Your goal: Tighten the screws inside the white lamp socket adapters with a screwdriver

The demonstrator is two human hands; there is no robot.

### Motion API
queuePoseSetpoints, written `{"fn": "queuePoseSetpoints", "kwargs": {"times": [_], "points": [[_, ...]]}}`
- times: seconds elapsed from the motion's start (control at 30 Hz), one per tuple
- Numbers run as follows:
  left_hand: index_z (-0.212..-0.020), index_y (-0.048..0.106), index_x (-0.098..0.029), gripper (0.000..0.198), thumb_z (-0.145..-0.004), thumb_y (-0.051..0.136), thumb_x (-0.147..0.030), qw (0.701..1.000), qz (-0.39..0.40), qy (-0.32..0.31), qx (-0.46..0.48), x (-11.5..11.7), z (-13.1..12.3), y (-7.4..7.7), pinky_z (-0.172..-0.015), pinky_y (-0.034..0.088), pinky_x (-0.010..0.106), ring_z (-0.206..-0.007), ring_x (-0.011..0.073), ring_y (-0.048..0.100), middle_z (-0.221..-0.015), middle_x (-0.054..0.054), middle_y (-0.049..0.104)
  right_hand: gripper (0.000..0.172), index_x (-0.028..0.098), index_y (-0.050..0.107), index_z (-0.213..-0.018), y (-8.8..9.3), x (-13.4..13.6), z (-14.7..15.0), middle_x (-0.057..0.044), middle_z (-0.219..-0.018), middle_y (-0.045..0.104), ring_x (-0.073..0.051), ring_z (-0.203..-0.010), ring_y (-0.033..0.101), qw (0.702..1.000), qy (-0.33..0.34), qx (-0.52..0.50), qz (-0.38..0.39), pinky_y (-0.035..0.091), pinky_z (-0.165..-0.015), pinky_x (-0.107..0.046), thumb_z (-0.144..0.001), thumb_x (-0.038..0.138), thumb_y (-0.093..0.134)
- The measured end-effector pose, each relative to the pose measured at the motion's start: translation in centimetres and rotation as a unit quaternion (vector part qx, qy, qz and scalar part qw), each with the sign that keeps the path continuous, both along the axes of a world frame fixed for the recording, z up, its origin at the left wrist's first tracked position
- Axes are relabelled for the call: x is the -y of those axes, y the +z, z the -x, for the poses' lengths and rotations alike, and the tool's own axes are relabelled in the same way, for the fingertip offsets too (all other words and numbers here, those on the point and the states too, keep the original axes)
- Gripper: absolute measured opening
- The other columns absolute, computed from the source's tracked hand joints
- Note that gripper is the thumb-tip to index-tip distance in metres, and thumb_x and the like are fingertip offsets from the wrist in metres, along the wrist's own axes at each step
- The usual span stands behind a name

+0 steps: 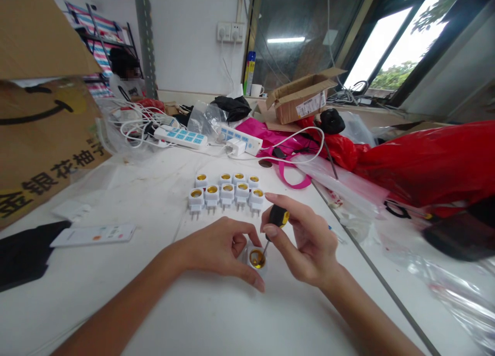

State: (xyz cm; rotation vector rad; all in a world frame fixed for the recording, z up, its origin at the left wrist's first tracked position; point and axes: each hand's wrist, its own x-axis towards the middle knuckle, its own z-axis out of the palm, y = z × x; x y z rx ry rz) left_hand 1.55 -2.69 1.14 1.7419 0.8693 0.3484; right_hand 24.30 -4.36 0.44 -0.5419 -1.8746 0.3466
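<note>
A white plug-in lamp socket (252,264) with a brass-coloured inside stands on the white table in front of me. My left hand (220,248) curves around it, with the index finger at its far side and the thumb at its near side. In my right hand (305,237) is a short screwdriver (277,216) with a black and yellow handle, held between thumb and fingers. Its thin shaft slants down into the socket's opening; the tip is hard to make out. Beyond my hands, several similar lamp sockets (227,195) are lined up in two rows, the front ones with their prongs towards me.
On the left are a cardboard box (50,139), a white remote-like bar (95,235) and a black flat piece (31,253). Power strips (181,137) with tangled cables lie at the back. A red plastic bag (429,165) covers the right. A person (126,78) is in the background.
</note>
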Motion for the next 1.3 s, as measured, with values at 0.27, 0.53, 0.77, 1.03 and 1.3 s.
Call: {"fn": "queuePoseSetpoints", "kwargs": {"times": [0.27,0.53,0.77,1.03,1.3], "points": [[-0.103,0.075,-0.022,0.057,-0.069,0.104,-0.056,0.998,-0.055,-0.018,0.011,-0.4,0.2,-1.0,-0.059,0.027,0.029,-0.059,0.0111,0.041,-0.064,-0.011,0.048,0.062,0.029,0.064,-0.156,2.2,1.3,-0.3,-0.006,-0.111,0.085,-0.023,-0.089,0.082,0.993,-0.040,0.085,-0.072,0.069,-0.085,-0.036,-0.098,0.012,0.080],[-0.103,0.070,-0.020,0.059,-0.074,0.100,-0.062,0.996,-0.083,-0.028,0.024,-0.6,0.4,-1.1,-0.057,0.025,0.028,-0.058,0.0109,0.041,-0.063,-0.011,0.047,0.064,0.028,0.052,-0.167,4.9,3.6,-0.8,-0.010,-0.110,0.081,-0.025,-0.091,0.077,0.983,0.005,0.179,-0.048,0.067,-0.077,-0.040,-0.106,0.011,0.064],[-0.092,0.066,-0.020,0.059,-0.072,0.100,-0.064,0.995,-0.099,-0.021,0.026,-0.6,0.3,-1.5,-0.056,0.026,0.027,-0.058,0.0106,0.042,-0.063,-0.010,0.048,0.044,0.026,0.063,-0.154,6.2,4.4,-1.1,-0.012,-0.120,0.081,-0.023,-0.097,0.080,0.970,-0.019,0.234,-0.061,0.068,-0.082,-0.035,-0.111,0.020,0.068],[-0.088,0.063,-0.021,0.054,-0.078,0.097,-0.060,0.993,-0.110,-0.025,0.028,-0.5,0.2,-1.3,-0.056,0.024,0.028,-0.058,0.0109,0.042,-0.062,-0.010,0.047,0.040,0.024,0.063,-0.154,7.9,5.2,-0.6,-0.014,-0.129,0.079,-0.026,-0.109,0.081,0.949,-0.037,0.311,-0.028,0.068,-0.090,-0.038,-0.113,0.027,0.065],[-0.095,0.067,-0.020,0.056,-0.077,0.097,-0.063,0.993,-0.114,-0.022,0.023,-0.6,0.1,-1.6,-0.056,0.027,0.028,-0.059,0.0113,0.042,-0.065,-0.009,0.050,0.045,0.024,0.061,-0.157,8.5,5.3,-0.5,-0.014,-0.135,0.076,-0.025,-0.121,0.078,0.954,0.000,0.300,-0.002,0.067,-0.098,-0.036,-0.113,0.015,0.060]]}}
